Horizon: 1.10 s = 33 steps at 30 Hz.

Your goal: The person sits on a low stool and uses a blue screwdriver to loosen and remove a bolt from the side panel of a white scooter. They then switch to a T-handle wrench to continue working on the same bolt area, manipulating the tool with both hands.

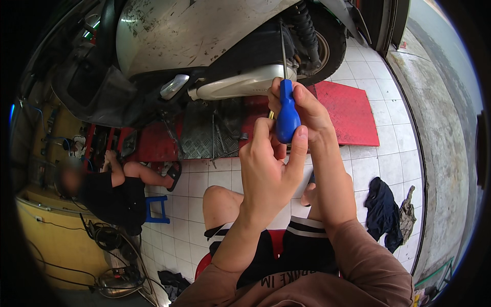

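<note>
A screwdriver [287, 115] with a blue handle and long metal shaft is held upright in the picture, its shaft reaching toward the scooter's [234, 82] rear shock absorber [305, 30]. My right hand [312, 112] grips the handle near its neck with thumb and fingers. My left hand [268, 171] is closed at the handle's lower end, thumb beside it. A small yellowish piece [270, 115] shows by my left fingers; I cannot make out what it is. Whether the shaft's tip touches the scooter I cannot tell.
A red lift platform [348, 115] with loose tools [217, 133] lies under the scooter. At left another person [107, 194] sits by a blue stool [156, 210], a yellow cabinet [51, 240] and hoses. Dark cloths [381, 215] lie on the tiled floor at right, by the doorway edge.
</note>
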Motion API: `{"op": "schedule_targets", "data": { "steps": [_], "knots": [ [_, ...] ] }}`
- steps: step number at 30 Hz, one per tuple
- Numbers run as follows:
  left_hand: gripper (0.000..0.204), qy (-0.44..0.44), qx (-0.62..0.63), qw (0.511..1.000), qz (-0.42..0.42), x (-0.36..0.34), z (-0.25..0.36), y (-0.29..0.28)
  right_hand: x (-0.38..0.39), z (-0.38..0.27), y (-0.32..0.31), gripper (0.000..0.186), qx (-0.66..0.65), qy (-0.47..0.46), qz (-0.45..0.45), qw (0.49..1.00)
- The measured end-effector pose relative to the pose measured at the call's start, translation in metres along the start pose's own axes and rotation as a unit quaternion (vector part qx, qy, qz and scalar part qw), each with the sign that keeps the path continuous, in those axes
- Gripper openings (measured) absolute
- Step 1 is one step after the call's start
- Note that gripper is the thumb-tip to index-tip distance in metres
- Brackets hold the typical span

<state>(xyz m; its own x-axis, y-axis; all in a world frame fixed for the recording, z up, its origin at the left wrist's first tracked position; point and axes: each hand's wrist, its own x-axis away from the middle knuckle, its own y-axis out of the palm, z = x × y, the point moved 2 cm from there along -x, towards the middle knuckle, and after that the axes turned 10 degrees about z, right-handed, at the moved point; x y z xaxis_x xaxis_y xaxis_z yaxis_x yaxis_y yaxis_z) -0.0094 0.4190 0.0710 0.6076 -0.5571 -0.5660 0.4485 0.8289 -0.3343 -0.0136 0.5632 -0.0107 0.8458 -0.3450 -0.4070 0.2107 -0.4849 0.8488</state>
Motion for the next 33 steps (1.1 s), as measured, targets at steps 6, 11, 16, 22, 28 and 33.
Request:
{"op": "schedule_targets", "data": {
  "steps": [6, 11, 16, 22, 28, 33],
  "knots": [
    [0.035, -0.04, -0.011, 0.999, -0.005, -0.001, 0.003, -0.001, -0.002, -0.006, -0.002, 0.044, 0.028, -0.007, -0.028, 0.999],
    [0.038, -0.011, -0.051, 0.998, -0.029, 0.0, 0.004, -0.001, -0.002, 0.001, 0.002, 0.046, -0.017, -0.022, -0.025, 0.999],
    [0.03, -0.038, -0.016, 0.999, -0.017, -0.002, 0.002, -0.002, -0.002, -0.007, -0.005, 0.047, 0.035, -0.015, -0.025, 0.999],
    [0.028, -0.04, -0.048, 0.997, -0.041, 0.002, -0.003, -0.003, -0.001, -0.004, 0.011, 0.044, 0.002, -0.023, -0.044, 0.999],
    [0.03, 0.003, -0.006, 1.0, 0.008, -0.002, 0.006, 0.003, -0.002, -0.009, -0.004, 0.043, 0.025, -0.003, -0.056, 0.998],
    [0.027, -0.007, -0.063, 0.998, -0.025, 0.001, -0.002, -0.001, 0.0, -0.004, 0.016, 0.044, -0.01, -0.036, -0.035, 0.999]
  ]
}}
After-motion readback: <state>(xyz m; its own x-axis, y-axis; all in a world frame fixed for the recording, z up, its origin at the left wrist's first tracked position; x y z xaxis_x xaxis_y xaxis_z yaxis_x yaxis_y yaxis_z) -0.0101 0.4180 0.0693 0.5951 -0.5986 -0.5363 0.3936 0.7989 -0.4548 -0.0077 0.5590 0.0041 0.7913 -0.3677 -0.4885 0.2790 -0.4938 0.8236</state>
